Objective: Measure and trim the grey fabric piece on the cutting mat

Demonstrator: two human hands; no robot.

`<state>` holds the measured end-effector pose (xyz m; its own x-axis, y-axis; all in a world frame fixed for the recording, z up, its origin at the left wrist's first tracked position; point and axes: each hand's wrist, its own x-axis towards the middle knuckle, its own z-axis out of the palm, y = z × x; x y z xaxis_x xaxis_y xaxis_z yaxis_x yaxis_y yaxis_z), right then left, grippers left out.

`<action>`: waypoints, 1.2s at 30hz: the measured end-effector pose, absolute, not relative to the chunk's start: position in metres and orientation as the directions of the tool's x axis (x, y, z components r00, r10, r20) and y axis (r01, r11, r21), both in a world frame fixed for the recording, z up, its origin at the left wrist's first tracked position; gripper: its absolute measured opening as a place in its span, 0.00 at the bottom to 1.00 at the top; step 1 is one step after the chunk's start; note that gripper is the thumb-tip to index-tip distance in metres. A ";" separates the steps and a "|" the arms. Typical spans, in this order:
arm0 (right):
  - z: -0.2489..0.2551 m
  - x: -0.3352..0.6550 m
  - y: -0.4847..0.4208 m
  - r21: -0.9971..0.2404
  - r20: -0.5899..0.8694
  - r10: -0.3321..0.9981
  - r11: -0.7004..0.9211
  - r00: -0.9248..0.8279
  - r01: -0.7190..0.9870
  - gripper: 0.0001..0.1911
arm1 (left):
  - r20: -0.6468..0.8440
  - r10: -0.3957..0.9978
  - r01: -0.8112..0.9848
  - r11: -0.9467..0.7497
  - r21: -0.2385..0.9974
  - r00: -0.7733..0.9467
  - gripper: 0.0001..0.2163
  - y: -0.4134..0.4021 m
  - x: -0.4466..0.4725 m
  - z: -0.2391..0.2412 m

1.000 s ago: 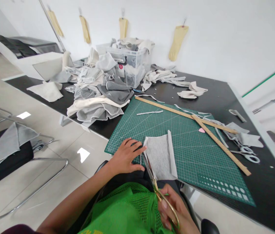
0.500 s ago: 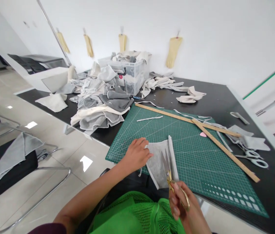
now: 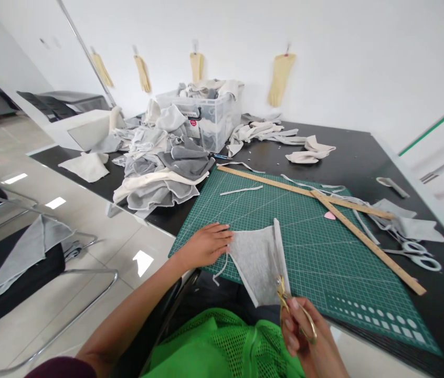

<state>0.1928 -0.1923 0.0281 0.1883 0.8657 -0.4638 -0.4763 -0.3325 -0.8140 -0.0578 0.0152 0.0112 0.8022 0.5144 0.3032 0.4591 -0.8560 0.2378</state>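
Note:
A piece of light grey fabric lies over the front edge of the green cutting mat, its lower part hanging past the mat. Along its right side runs a narrow folded strip. My left hand rests flat at the fabric's upper left corner, fingers stretched out. A thin grey strip dangles beneath that hand. In my right hand are gold-handled scissors, thumb and fingers in the loops. Their blades point away from me, beside the folded strip, and look nearly together.
Two wooden rulers cross on the mat, with a pink chalk piece near them. White-handled scissors and fabric scraps lie right. A fabric heap and clear plastic box stand back left. A chair stands left.
The scissors have shifted right to the folded strip, and their blades, apart before, are closer together. My left hand has slid left and flattened, and the fabric is spread wider.

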 end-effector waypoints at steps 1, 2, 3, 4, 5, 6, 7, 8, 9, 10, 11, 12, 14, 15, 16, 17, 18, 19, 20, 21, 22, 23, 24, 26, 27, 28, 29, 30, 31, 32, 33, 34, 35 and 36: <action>0.029 0.193 -0.192 -0.815 -0.465 0.865 -0.334 0.191 -0.473 0.21 | 0.314 0.517 0.461 -0.855 0.238 0.796 0.15 0.016 -0.060 0.011; 0.029 0.194 -0.192 -0.815 -0.466 0.863 -0.333 0.194 -0.474 0.21 | 0.323 0.516 0.459 -0.856 0.239 0.793 0.14 0.016 -0.062 0.011; 0.029 0.195 -0.193 -0.815 -0.466 0.862 -0.330 0.200 -0.477 0.21 | 0.330 0.513 0.455 -0.857 0.242 0.792 0.13 0.016 -0.063 0.011; 0.028 0.196 -0.193 -0.815 -0.466 0.859 -0.326 0.210 -0.479 0.21 | 0.336 0.506 0.445 -0.861 0.246 0.794 0.12 0.016 -0.064 0.011; 0.026 0.198 -0.194 -0.817 -0.467 0.856 -0.322 0.221 -0.479 0.22 | 0.340 0.495 0.431 -0.867 0.249 0.800 0.11 0.015 -0.064 0.012; 0.024 0.200 -0.195 -0.820 -0.466 0.854 -0.318 0.231 -0.477 0.22 | 0.341 0.484 0.418 -0.873 0.251 0.806 0.10 0.014 -0.064 0.012; 0.022 0.202 -0.195 -0.822 -0.466 0.852 -0.317 0.239 -0.473 0.22 | 0.342 0.475 0.407 -0.878 0.253 0.811 0.10 0.013 -0.065 0.013; 0.019 0.204 -0.196 -0.824 -0.467 0.851 -0.319 0.242 -0.469 0.22 | 0.342 0.471 0.404 -0.879 0.252 0.813 0.10 0.012 -0.065 0.013; 0.018 0.207 -0.197 -0.825 -0.469 0.849 -0.324 0.242 -0.463 0.22 | 0.339 0.476 0.410 -0.877 0.249 0.812 0.11 0.011 -0.064 0.014; 0.017 0.208 -0.197 -0.826 -0.472 0.848 -0.330 0.241 -0.457 0.22 | 0.334 0.486 0.424 -0.872 0.242 0.808 0.12 0.010 -0.064 0.015; 0.017 0.210 -0.197 -0.827 -0.475 0.846 -0.336 0.242 -0.450 0.22 | 0.328 0.498 0.442 -0.866 0.234 0.803 0.13 0.008 -0.062 0.016; 0.017 0.210 -0.197 -0.828 -0.480 0.844 -0.344 0.241 -0.443 0.23 | 0.323 0.502 0.451 -0.864 0.222 0.802 0.15 0.005 -0.059 0.018; 0.021 0.210 -0.196 -0.830 -0.485 0.839 -0.351 0.248 -0.434 0.24 | 0.316 0.471 0.428 -0.881 0.199 0.823 0.20 0.000 -0.051 0.023; 0.024 0.209 -0.196 -0.830 -0.487 0.835 -0.351 0.257 -0.433 0.24 | 0.323 0.420 0.376 -0.907 0.190 0.848 0.22 -0.003 -0.045 0.026; 0.026 0.207 -0.195 -0.830 -0.490 0.830 -0.352 0.265 -0.432 0.25 | 0.322 0.369 0.323 -0.927 0.189 0.872 0.25 -0.006 -0.038 0.029; 0.029 0.206 -0.194 -0.829 -0.494 0.827 -0.355 0.268 -0.431 0.25 | 0.311 0.322 0.273 -0.943 0.193 0.894 0.27 -0.009 -0.031 0.031; 0.030 0.205 -0.194 -0.829 -0.497 0.825 -0.360 0.268 -0.428 0.25 | 0.293 0.288 0.237 -0.951 0.198 0.912 0.30 -0.011 -0.024 0.032; 0.031 0.204 -0.193 -0.829 -0.500 0.822 -0.365 0.271 -0.424 0.25 | 0.281 0.270 0.218 -0.955 0.201 0.921 0.31 -0.013 -0.018 0.032; 0.031 0.203 -0.193 -0.829 -0.504 0.819 -0.370 0.274 -0.418 0.25 | 0.278 0.265 0.214 -0.956 0.201 0.923 0.30 -0.014 -0.014 0.031; 0.030 0.203 -0.193 -0.832 -0.505 0.816 -0.372 0.282 -0.412 0.26 | 0.265 0.276 0.226 -0.953 0.202 0.924 0.29 -0.014 -0.011 0.029; 0.029 0.203 -0.193 -0.835 -0.503 0.813 -0.370 0.293 -0.407 0.26 | 0.262 0.304 0.255 -0.945 0.207 0.916 0.28 -0.014 -0.010 0.026; 0.027 0.203 -0.193 -0.839 -0.500 0.810 -0.365 0.306 -0.405 0.27 | 0.263 0.327 0.278 -0.938 0.207 0.908 0.28 -0.013 -0.011 0.024; 0.024 0.203 -0.192 -0.841 -0.497 0.808 -0.360 0.315 -0.405 0.27 | 0.265 0.370 0.321 -0.924 0.210 0.891 0.27 -0.013 -0.013 0.021; 0.020 0.204 -0.193 -0.842 -0.491 0.814 -0.350 0.311 -0.410 0.28 | 0.278 0.445 0.396 -0.892 0.218 0.851 0.24 -0.012 -0.022 0.018; 0.019 0.205 -0.193 -0.841 -0.489 0.816 -0.348 0.308 -0.414 0.28 | 0.286 0.481 0.430 -0.875 0.224 0.829 0.23 -0.011 -0.026 0.017; 0.017 0.206 -0.193 -0.840 -0.491 0.816 -0.349 0.306 -0.416 0.28 | 0.291 0.506 0.454 -0.861 0.230 0.812 0.21 -0.011 -0.031 0.016; 0.016 0.206 -0.193 -0.838 -0.494 0.814 -0.353 0.306 -0.416 0.28 | 0.292 0.523 0.471 -0.851 0.235 0.800 0.20 -0.011 -0.034 0.016; 0.016 0.207 -0.193 -0.838 -0.497 0.812 -0.357 0.307 -0.412 0.28 | 0.292 0.534 0.481 -0.844 0.238 0.793 0.19 -0.011 -0.037 0.016; 0.015 0.208 -0.193 -0.839 -0.497 0.812 -0.359 0.306 -0.409 0.27 | 0.288 0.540 0.486 -0.840 0.241 0.791 0.19 -0.012 -0.038 0.015; 0.015 0.208 -0.194 -0.841 -0.495 0.814 -0.360 0.305 -0.404 0.27 | 0.285 0.543 0.488 -0.838 0.244 0.790 0.18 -0.012 -0.039 0.015; 0.014 0.208 -0.194 -0.843 -0.492 0.816 -0.359 0.303 -0.401 0.27 | 0.285 0.545 0.489 -0.837 0.246 0.789 0.18 -0.012 -0.039 0.015; 0.013 0.209 -0.194 -0.845 -0.488 0.819 -0.357 0.302 -0.398 0.27 | 0.287 0.548 0.493 -0.835 0.247 0.785 0.18 -0.012 -0.038 0.015; 0.013 0.209 -0.194 -0.847 -0.483 0.822 -0.352 0.301 -0.398 0.26 | 0.291 0.553 0.497 -0.832 0.247 0.781 0.17 -0.012 -0.037 0.015; 0.012 0.209 -0.194 -0.849 -0.480 0.823 -0.348 0.303 -0.398 0.26 | 0.294 0.557 0.501 -0.830 0.246 0.777 0.17 -0.013 -0.036 0.015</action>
<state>0.2089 -0.1938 0.0123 0.3025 0.8235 -0.4800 -0.3983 -0.3483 -0.8486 -0.0365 -0.0126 0.0150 0.7769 0.5568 0.2940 0.5014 -0.8295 0.2460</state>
